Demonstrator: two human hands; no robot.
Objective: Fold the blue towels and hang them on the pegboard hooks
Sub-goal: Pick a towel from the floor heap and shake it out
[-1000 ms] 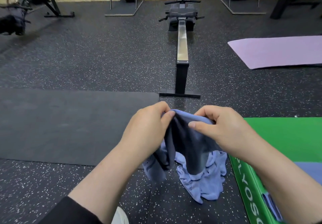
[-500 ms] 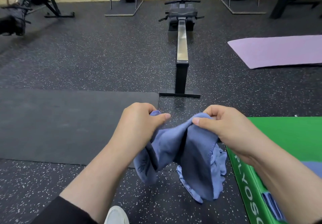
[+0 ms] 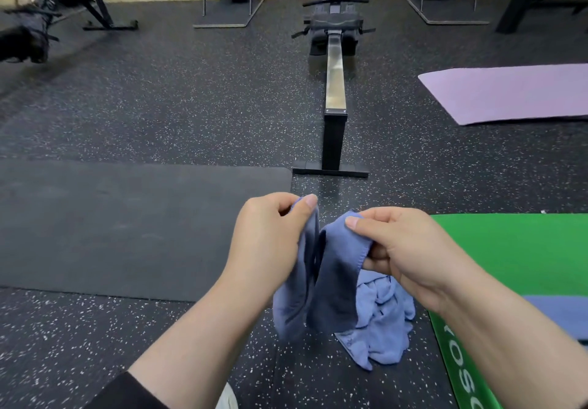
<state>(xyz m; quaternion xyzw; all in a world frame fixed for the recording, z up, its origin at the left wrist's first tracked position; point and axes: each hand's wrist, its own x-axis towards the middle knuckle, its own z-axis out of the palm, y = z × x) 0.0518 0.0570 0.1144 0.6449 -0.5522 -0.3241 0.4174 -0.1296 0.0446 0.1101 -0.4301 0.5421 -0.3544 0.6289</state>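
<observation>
A blue towel [image 3: 331, 284] hangs bunched in front of me above the speckled floor. My left hand [image 3: 270, 237] pinches its upper edge on the left between thumb and fingers. My right hand [image 3: 404, 249] grips the upper edge on the right. The cloth sags in folds between the two hands, and its lighter tail [image 3: 381, 322] dangles below my right wrist. Another blue towel [image 3: 563, 313] lies on the green box at the right. No pegboard or hooks are in view.
A green box [image 3: 509, 249] stands at the right. A black mat [image 3: 127, 227] lies on the floor at the left, a purple mat [image 3: 509, 93] at the far right. A rowing machine [image 3: 334, 90] runs straight ahead. More gym frames line the back wall.
My hands first drew apart, spreading the towel, then came back closer together with fresh grips on its upper edge. The hanging cloth shifted and regathered below my hands.
</observation>
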